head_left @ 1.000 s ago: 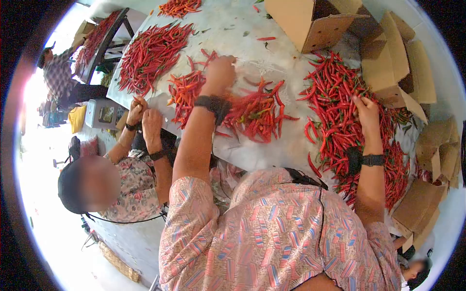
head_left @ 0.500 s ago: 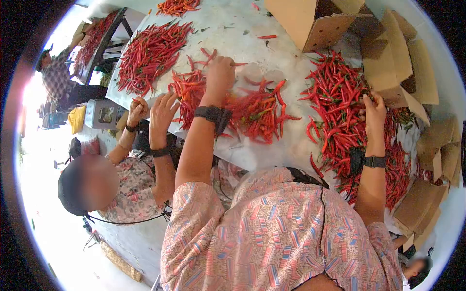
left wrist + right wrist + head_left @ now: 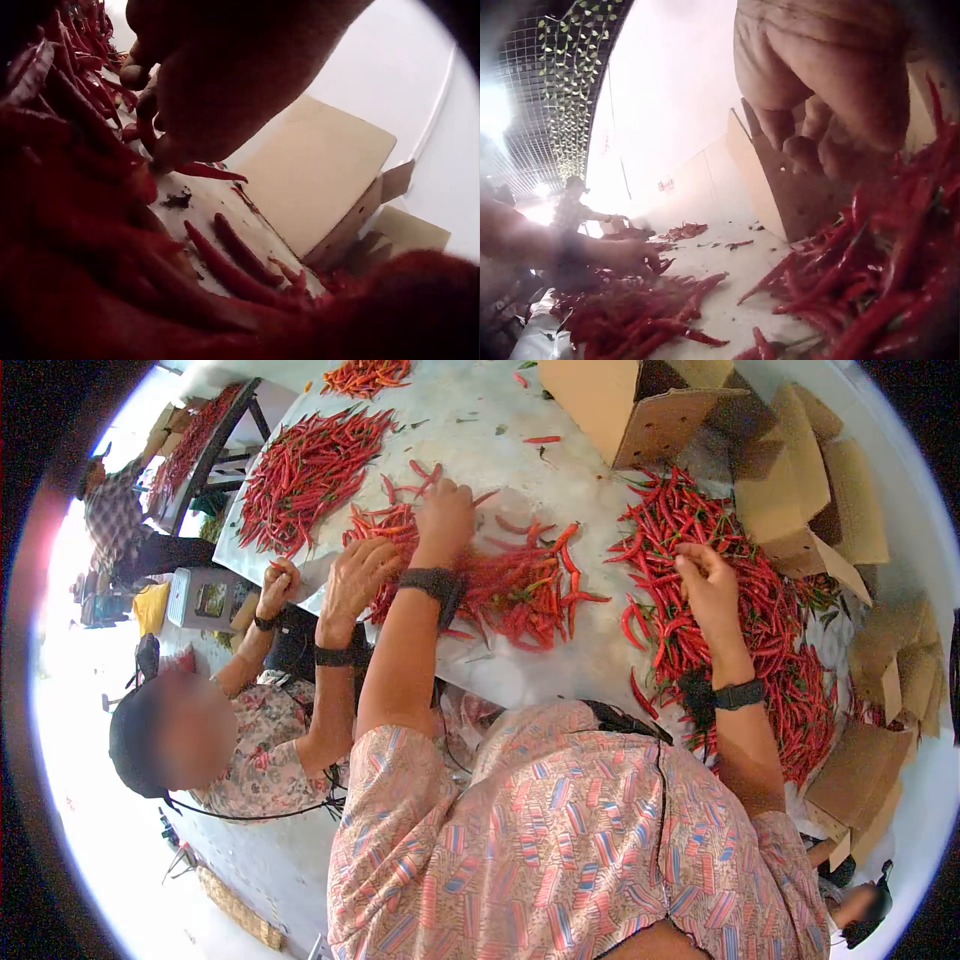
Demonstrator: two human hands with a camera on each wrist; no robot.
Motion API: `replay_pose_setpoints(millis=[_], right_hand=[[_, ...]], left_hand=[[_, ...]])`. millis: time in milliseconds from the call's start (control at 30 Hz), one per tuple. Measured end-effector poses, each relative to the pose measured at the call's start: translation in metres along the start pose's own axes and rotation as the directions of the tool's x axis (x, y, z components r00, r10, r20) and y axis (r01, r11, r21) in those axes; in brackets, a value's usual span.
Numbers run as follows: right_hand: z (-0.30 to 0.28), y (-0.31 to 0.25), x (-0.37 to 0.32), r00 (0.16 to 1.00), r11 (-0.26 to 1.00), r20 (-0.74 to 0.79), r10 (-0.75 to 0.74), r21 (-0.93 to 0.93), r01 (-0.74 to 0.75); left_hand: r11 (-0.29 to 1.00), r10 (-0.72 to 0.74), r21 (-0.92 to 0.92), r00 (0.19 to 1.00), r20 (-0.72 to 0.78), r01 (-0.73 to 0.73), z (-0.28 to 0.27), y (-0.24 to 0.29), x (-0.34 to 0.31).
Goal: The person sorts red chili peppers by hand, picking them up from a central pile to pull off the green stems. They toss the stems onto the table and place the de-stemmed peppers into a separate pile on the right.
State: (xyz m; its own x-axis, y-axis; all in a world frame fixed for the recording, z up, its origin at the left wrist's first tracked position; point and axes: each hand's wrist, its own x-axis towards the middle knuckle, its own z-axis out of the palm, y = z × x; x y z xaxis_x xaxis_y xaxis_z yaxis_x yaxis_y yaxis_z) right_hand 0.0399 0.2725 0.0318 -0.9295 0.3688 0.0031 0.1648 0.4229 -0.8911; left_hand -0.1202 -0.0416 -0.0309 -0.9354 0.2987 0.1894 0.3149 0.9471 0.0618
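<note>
My left hand (image 3: 445,525) is over the middle of the table, between two small heaps of red and orange chilies (image 3: 520,595). In the left wrist view the same hand (image 3: 232,82) pinches a red chili (image 3: 210,172) whose tip sticks out past the fingers. My right hand (image 3: 712,592) hovers above the large red chili pile (image 3: 770,650), fingers bent loosely and no chili visible in them. From the right wrist view, that hand (image 3: 825,75) hangs over the pile (image 3: 870,262), its fingertips partly in shadow.
Cardboard boxes (image 3: 800,490) stand behind and right of the large pile. Another chili heap (image 3: 310,480) lies at the table's far left. A seated person's hand (image 3: 355,580) reaches in close to my left forearm. Loose chilies lie around the heaps.
My right hand has moved left over the large pile, away from the boxes. My left hand has shifted only slightly. The neighbour's nearer hand has moved toward the middle heap.
</note>
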Motion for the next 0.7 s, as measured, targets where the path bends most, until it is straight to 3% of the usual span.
replay_pose_setpoints(millis=[67,100,167,233,267,333,433,700], right_hand=[[0.007,-0.007,-0.007,0.983,0.985,0.108,0.15,0.066,-0.157],[0.011,-0.003,-0.007,0.982,0.985,0.107,0.153,0.067,-0.16],[0.022,0.007,-0.007,0.962,0.983,0.24,0.129,0.094,-0.156],[0.032,0.002,-0.01,0.953,0.984,0.273,0.132,0.076,-0.159],[0.039,0.002,-0.01,0.93,0.962,0.336,0.15,0.166,-0.215],[0.045,-0.012,-0.014,0.892,0.93,0.418,0.174,0.228,-0.288],[0.054,-0.014,-0.015,0.865,0.902,0.488,0.118,0.311,-0.298],[0.057,-0.028,-0.022,0.908,0.892,0.411,0.085,0.375,-0.253]], left_hand=[[0.998,0.027,-0.047,0.995,-0.094,-0.032,-0.021,0.015,-0.01],[0.998,0.03,-0.046,0.995,-0.092,-0.035,-0.031,0.026,-0.016],[0.969,0.008,-0.245,0.999,-0.032,-0.015,-0.045,0.054,-0.031],[0.896,0.156,-0.4,0.981,-0.115,-0.19,-0.036,0.073,-0.047],[0.897,0.155,-0.4,0.981,-0.115,-0.188,-0.029,0.083,-0.054],[0.751,0.24,-0.561,0.936,-0.259,-0.348,-0.022,0.102,-0.065],[0.707,0.281,-0.622,0.941,-0.191,-0.337,-0.033,0.115,-0.077],[0.588,0.271,-0.769,0.957,-0.107,-0.253,-0.044,0.107,-0.086]])
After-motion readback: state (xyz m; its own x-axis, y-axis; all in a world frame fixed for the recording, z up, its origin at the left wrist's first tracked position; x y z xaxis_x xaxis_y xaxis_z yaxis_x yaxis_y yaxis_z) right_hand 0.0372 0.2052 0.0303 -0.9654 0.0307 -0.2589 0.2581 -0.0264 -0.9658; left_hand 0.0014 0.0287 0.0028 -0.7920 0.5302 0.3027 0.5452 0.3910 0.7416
